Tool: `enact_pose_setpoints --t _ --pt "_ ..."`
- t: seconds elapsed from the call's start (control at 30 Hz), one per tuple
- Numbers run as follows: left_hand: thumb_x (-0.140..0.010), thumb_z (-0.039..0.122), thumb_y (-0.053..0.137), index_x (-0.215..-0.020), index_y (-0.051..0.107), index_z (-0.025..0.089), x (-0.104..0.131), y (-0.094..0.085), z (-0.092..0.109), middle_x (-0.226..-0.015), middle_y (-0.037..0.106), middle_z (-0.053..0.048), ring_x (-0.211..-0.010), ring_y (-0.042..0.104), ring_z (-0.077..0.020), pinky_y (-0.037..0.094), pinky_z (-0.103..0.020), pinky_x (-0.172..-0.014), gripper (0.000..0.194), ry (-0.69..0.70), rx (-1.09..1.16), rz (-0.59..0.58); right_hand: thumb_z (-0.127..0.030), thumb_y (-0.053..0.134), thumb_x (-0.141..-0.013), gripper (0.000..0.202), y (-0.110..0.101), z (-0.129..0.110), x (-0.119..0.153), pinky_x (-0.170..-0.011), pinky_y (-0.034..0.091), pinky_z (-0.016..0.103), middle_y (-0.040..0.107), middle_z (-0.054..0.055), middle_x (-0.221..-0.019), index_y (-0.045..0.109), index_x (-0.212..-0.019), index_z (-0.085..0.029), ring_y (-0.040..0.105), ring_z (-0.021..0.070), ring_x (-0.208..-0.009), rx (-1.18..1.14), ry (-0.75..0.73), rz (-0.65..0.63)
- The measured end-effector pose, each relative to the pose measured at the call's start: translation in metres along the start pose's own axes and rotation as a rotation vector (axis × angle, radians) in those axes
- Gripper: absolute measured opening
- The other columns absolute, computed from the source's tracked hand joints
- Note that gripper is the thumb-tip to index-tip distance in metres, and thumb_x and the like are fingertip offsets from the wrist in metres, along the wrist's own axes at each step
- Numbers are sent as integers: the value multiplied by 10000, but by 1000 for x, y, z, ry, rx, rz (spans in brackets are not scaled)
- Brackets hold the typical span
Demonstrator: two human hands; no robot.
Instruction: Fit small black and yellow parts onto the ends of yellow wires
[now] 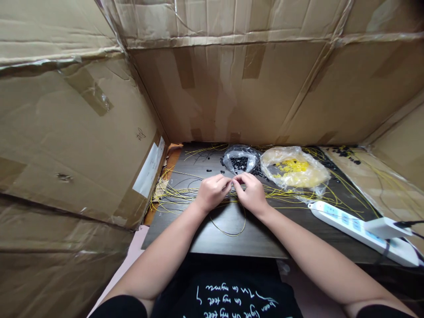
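Note:
My left hand [214, 191] and my right hand [251, 192] meet over the middle of the dark table, their fingers pinched together and the tips almost touching. A thin yellow wire [228, 234] hangs in a loop below them, its two sides rising to the hands. Whatever sits right at the fingertips is too small to make out. Beneath and beside the hands lies a spread of long yellow wires [180, 193]. Just beyond them is a clear plastic bag [228, 155] of small black parts [241, 163]; to its right lies another bag [313, 176] of small yellow parts [291, 166].
Cardboard walls [215, 101] enclose the dark table [212, 245] at the back and both sides. A white power strip [351, 227] with a plugged-in white adapter [380, 227] lies at the right. Loose black pieces [346, 152] are scattered on cardboard at the back right.

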State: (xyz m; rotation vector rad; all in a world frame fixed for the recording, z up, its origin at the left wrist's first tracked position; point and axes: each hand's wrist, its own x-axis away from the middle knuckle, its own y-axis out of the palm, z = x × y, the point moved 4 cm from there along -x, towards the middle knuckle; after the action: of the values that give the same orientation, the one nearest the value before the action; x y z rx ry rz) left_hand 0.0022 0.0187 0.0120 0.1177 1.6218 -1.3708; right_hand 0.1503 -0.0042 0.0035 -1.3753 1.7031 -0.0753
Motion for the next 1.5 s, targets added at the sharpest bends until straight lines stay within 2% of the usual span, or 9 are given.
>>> enact_pose_setpoints --t 0.17,0.3,0.43,0.53,0.6,0.7,0.87,1.13,1.5 --pt "-931 229 537 -846 685 176 -1 -3 2 -747 682 -42 -677 627 -139 472 -247 -654 178 5 -9 39 -288 537 -933 188 1 -7 7 -744 503 298 693 57 -874 692 -909 -184 625 168 -787 -187 120 49" --pt "-926 231 541 -841 679 174 -2 -9 -1 -735 675 -37 -659 608 -130 460 -248 -639 172 -42 50 62 -323 523 -943 242 -5 -7 -3 -748 508 290 713 62 -894 720 -918 -184 646 171 -805 -207 82 -41" --pt "-921 235 554 -849 676 182 -2 -15 -6 -751 677 -29 -655 598 -118 461 -243 -641 151 -115 171 83 -345 514 -947 256 -14 26 -47 -755 499 286 729 50 -948 721 -979 -198 657 176 -828 67 70 -186" --pt "-916 230 565 -843 676 185 -2 -17 -8 -752 677 -23 -662 596 -115 462 -240 -648 140 -143 222 85 -293 516 -940 252 -9 62 -83 -798 477 278 733 57 -1020 736 -1038 -219 663 192 -921 470 48 -461" --pt "-917 236 566 -845 681 188 -1 -17 -10 -752 677 -21 -663 595 -115 462 -242 -647 143 -159 238 84 -256 578 -895 221 -3 79 -100 -790 468 264 739 63 -999 752 -1029 -230 668 199 -931 551 35 -566" --pt "-923 252 560 -849 688 192 -1 -18 -12 -751 676 -20 -656 591 -114 459 -246 -644 159 -186 249 82 -247 636 -849 223 11 89 -110 -806 459 259 737 72 -1029 758 -1035 -248 661 216 -980 594 9 -631" --pt "-923 260 564 -835 687 190 -1 -19 -14 -734 666 -17 -638 577 -109 446 -243 -632 167 -213 253 85 -273 595 -879 248 24 88 -110 -813 445 266 716 79 -1111 742 -1076 -247 643 225 -1035 631 -19 -652" --pt "-912 260 576 -821 685 189 -1 -19 -14 -726 661 -12 -620 567 -105 437 -240 -614 158 -228 254 100 -333 635 -868 212 14 92 -105 -726 422 218 733 14 -979 735 -1048 -283 653 154 -879 602 -17 -696" --pt "-892 270 599 -819 694 190 0 -24 -22 -724 661 -3 -579 536 -95 436 -237 -605 144 -319 272 189 -290 584 -869 197 12 80 -102 -716 435 265 728 84 -977 747 -958 -225 660 222 -908 695 8 -637"
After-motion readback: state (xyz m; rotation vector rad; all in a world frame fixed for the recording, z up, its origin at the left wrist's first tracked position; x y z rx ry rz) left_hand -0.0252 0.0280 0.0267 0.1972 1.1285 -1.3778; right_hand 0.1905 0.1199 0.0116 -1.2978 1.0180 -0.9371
